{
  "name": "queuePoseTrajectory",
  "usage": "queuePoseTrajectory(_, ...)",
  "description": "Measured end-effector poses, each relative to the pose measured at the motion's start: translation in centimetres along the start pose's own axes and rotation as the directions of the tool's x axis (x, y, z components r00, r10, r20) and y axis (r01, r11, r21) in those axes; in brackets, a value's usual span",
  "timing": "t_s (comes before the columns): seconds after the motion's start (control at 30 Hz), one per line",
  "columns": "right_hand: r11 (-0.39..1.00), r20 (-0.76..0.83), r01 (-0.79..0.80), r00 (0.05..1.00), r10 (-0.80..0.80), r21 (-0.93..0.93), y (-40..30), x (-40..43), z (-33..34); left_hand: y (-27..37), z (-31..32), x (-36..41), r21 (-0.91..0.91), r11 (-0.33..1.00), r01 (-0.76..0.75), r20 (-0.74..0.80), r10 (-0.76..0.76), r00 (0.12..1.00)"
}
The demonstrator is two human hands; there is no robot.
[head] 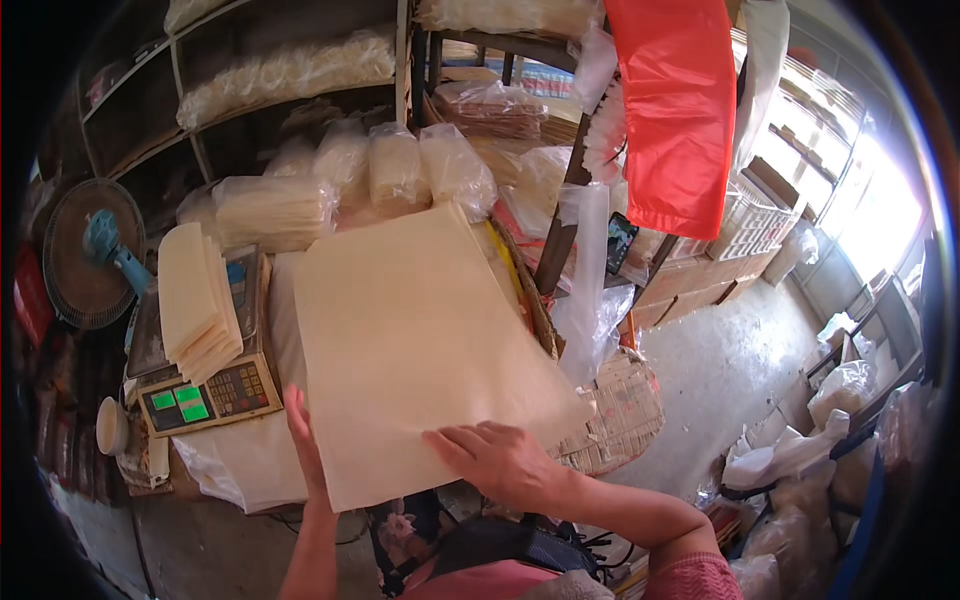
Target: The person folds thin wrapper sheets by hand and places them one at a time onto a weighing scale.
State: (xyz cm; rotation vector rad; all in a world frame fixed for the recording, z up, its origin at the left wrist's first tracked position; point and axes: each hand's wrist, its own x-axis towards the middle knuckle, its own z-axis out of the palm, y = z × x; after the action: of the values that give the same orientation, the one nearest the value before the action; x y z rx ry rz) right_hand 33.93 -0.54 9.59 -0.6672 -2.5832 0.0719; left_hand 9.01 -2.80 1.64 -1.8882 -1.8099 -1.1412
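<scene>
A large pale cream sheet (405, 330), perhaps the top of a stack, lies in front of me and reaches past the table's near edge. My left hand (306, 442) stands upright along its left edge with fingers extended; the sheet partly hides it. Palm down, my right hand (502, 457) rests on the near part of the sheet, fingers slightly bent on its surface. To the left is a digital scale (259, 382) with lit green displays. A folded stack of cream sheets (196, 292) lies across its pan.
Plastic-wrapped cream bundles (397, 169) line the table's back, below shelves (292, 94). An electric fan (94, 251) and a white cup (112, 426) are at the left. Right of the sheet are flattened cardboard (615, 412), a hanging red plastic sheet (679, 120) and a phone (621, 241).
</scene>
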Motion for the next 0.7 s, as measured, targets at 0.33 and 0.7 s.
queuePoseTrajectory(0.33, 0.967, 0.244, -0.252, 0.936, 0.254, -0.04, 5.8, -5.3, -3.0, -6.0, -1.9, 0.0, -0.652, 0.688, 0.318, 0.395, -0.05, 0.917)
queuePoseTrajectory(0.7, 0.855, 0.104, -0.221, 0.975, 0.195, 0.469, 8.1, -3.4, -3.2, -6.7, -3.1, -1.9, -0.721, 0.504, 0.476, 0.492, -0.112, 0.863)
